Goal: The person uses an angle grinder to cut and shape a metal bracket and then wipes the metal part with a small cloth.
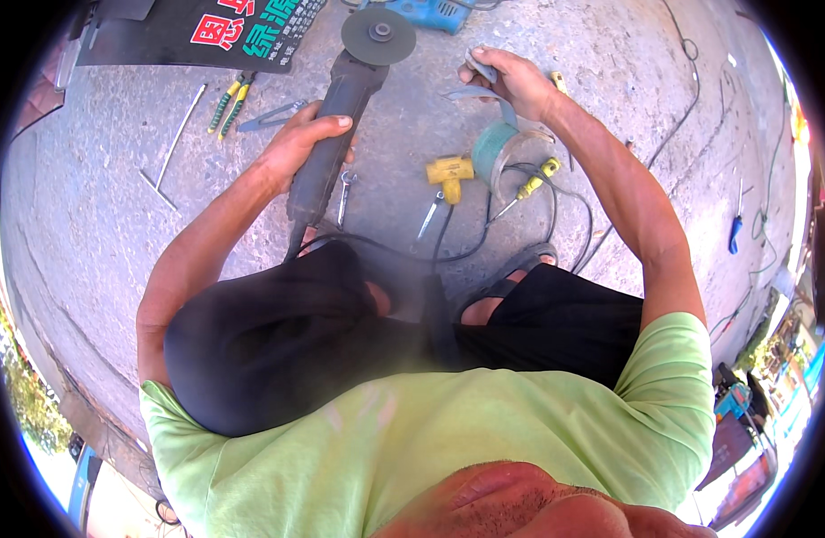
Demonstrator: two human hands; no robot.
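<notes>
My left hand (309, 139) is wrapped round the dark body of an angle grinder (321, 170). The grinder stretches away from me, its round grey disc (363, 40) at the far end and its cord trailing from the near end. Out to the right, my right hand (517, 82) is closed on a thin, bent grey strip (505, 109); its material is unclear. Just below that hand, a spool wound with green line (493, 148) rests on the ground. Nearer me lie a yellow T-shaped piece (450, 169) and a yellow-handled screwdriver (538, 179).
Pliers (230, 106), a T-handle wrench (172, 148) and two spanners (344, 199) lie on the concrete. A blue power tool (435, 13) and a dark sign (170, 40) are at the far side. Cables (673, 134) and a blue-handled screwdriver (735, 233) lie to the right.
</notes>
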